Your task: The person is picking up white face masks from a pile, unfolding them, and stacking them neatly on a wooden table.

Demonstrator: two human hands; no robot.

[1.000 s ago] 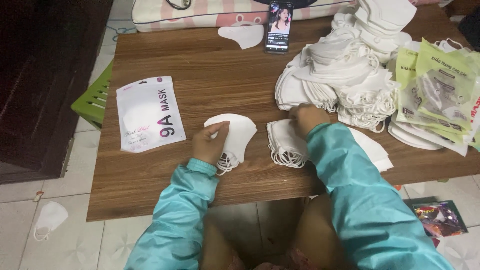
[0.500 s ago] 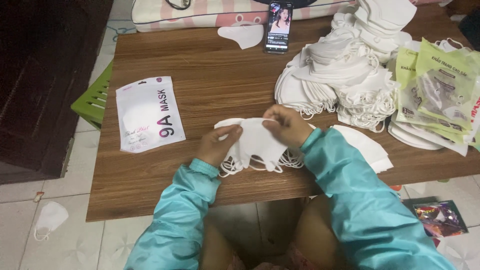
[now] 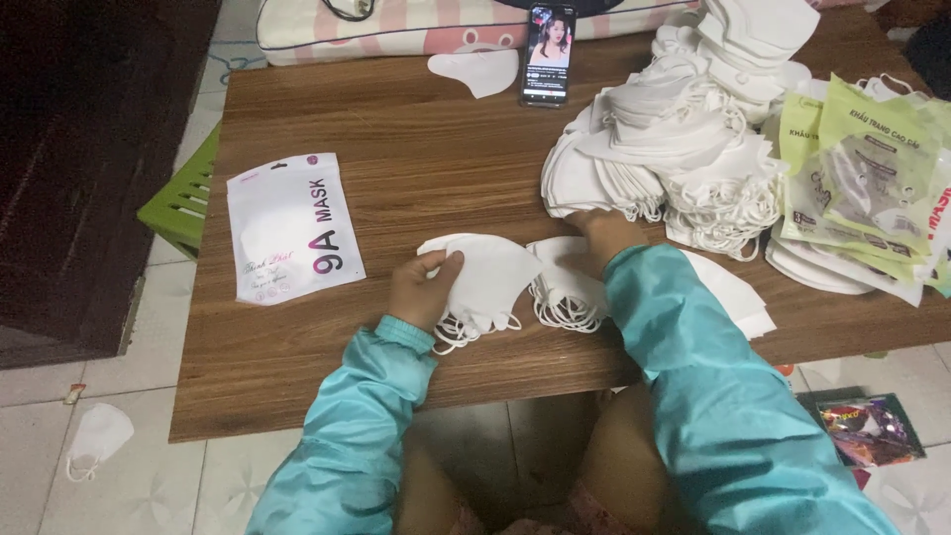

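Since half a second ago the right hand [image 3: 602, 230] has let go of the mask both hands were holding and reached right and far, to the near edge of the big pile [image 3: 674, 149]; the left hand [image 3: 424, 289] stayed near the middle of the table [image 3: 416, 149]. Its fingers pinch a small stack [image 3: 485, 277] of white masks, thumb on top, ear loops trailing toward the near edge. Beside that stack, touching it on the right, lies a second bunch [image 3: 567, 292] with its loops hanging near. How the right fingers stand I cannot tell; they lie against the foot of the pile, partly hidden by the sleeve.

By the look of it the work is early to midway: only a few masks are gathered in the left hand, the white pouch [image 3: 293, 228] at the left lies flat and looks unfilled, and the pile is large. Filled green packs [image 3: 862, 178] sit at the right edge, so some lots seem done.

Room: bare wood between pouch and stack, and far of the stack up to the phone [image 3: 548, 54] and a lone mask [image 3: 480, 71]. Right half is crowded to the edge. Both bunches lie close to the near edge, loops almost over it; one mask [image 3: 97, 438] is on the floor at the left
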